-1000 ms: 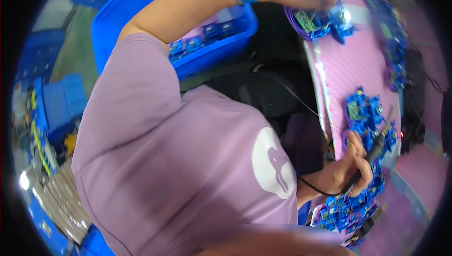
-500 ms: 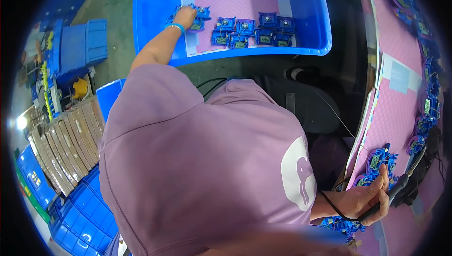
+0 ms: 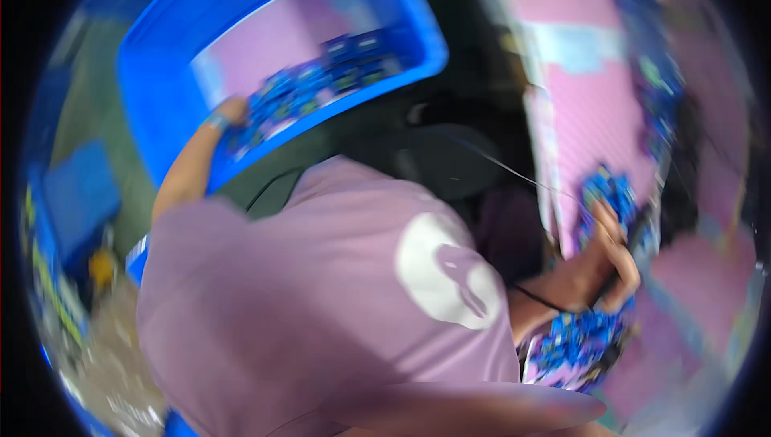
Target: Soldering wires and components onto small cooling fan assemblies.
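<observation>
My left hand [image 3: 234, 111] reaches into a large blue bin [image 3: 138, 108]. It is at the left end of a row of small blue electronic assemblies [image 3: 301, 83], touching or nearly touching the closest one. Motion blur hides its fingertips. Down at the right, my right hand [image 3: 612, 264] is closed on a soldering iron [image 3: 640, 232], a dark-handled tool with a black cord trailing past the wrist. Its fingers are beside a blue assembly [image 3: 608, 185] on the pink-covered table [image 3: 570, 116]; whether they touch it is unclear.
More assemblies with wires [image 3: 580, 341] lie below my right hand, and others line the table's far right side. A thin wire [image 3: 514, 170] stretches towards the table. Blue crates [image 3: 80, 188] and brown cartons [image 3: 120, 349] stand at the left. Everything is smeared by motion.
The view has swung, shifting bin and table leftward. My left hand has brought its assemblies from the bin's upper left down to the row's left end. My right hand still grips the soldering iron.
</observation>
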Motion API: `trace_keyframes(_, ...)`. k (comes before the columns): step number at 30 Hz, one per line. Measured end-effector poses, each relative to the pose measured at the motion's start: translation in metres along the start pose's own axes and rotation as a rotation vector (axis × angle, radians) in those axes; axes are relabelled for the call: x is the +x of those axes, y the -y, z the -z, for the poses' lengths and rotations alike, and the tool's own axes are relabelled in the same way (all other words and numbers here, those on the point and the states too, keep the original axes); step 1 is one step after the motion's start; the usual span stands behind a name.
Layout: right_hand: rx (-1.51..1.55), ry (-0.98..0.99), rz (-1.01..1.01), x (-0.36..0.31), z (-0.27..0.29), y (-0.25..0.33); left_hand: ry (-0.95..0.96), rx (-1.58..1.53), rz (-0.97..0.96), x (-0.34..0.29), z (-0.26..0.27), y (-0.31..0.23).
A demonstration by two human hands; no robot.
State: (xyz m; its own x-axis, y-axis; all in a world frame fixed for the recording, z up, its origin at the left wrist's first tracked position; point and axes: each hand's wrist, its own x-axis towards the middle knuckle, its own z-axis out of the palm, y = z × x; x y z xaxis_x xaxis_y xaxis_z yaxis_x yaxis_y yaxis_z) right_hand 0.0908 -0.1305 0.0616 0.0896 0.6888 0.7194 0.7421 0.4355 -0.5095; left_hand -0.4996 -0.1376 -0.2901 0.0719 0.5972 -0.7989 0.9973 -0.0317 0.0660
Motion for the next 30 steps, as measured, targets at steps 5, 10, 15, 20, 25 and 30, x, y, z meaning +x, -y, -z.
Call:
trace_keyframes(5, 0.279, -0.111, 0.027, 0.003, 0.026, -0.007, -1.093, -0.446, -0.382, -0.050, 0.185, -0.179)
trace_keyframes(10, 0.186, -0.281, -0.036, -0.010, 0.054, -0.018, -1.256, -0.512, -1.253, -0.110, 0.317, -0.412)
trace_keyframes(15, 0.294, -0.362, -0.150, -0.031, 0.080, -0.034, -1.204, -0.228, -1.677, -0.082, 0.391, -0.610)
trace_keyframes(20, 0.276, -0.368, -0.200, -0.046, 0.102, -0.047, -1.238, 0.033, -1.374, -0.030, 0.434, -0.729)
trace_keyframes(25, 0.319, -0.381, -0.209, -0.056, 0.111, -0.067, -0.967, 0.294, -1.038, -0.005, 0.464, -0.764)
trace_keyframes(30, 0.369, -0.367, -0.232, -0.057, 0.116, -0.078, -0.882, 0.311, -1.135, 0.000, 0.478, -0.766)
